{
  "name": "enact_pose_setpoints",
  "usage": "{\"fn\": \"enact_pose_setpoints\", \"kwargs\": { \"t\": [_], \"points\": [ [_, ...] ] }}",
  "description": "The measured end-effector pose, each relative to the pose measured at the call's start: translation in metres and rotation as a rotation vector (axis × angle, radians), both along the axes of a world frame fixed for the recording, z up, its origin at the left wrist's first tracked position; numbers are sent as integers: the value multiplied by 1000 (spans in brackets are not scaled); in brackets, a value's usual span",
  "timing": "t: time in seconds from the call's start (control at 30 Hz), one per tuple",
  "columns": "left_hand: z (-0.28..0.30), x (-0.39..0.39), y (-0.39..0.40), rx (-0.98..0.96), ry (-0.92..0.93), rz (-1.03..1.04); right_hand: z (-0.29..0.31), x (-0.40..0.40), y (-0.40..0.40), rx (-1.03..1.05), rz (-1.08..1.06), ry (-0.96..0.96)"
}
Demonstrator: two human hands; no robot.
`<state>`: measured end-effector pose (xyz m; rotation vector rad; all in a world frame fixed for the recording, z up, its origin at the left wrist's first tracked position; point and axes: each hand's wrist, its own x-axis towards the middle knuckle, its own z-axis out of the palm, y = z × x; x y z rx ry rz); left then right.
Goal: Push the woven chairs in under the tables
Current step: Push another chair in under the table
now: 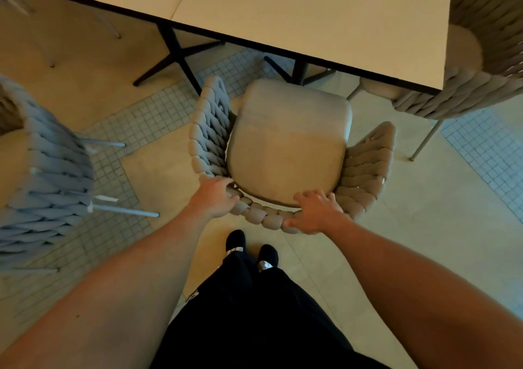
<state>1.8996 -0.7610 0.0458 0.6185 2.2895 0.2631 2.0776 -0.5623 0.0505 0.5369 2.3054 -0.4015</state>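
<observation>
Head view: woven chair [285, 153] beyond both hands' grip.

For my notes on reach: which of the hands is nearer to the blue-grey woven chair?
Left. The left hand grips the beige chair's backrest on the side facing the blue-grey chair; the right hand is farther away.

Café dining area, joined tables [283, 9], woven chairs [285, 153], mosaic-tiled floor [147, 119]
</observation>
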Motion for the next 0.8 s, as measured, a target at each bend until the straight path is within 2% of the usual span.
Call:
{"fn": "enact_pose_setpoints", "kwargs": {
  "t": [0.37,0.8],
  "points": [
    [16,-8,-55,11,-41,255,23,-60,-17,11,189,101],
    [29,-49,-160,35,-44,600,41,-181,-98,-14,498,136]
  ]
}}
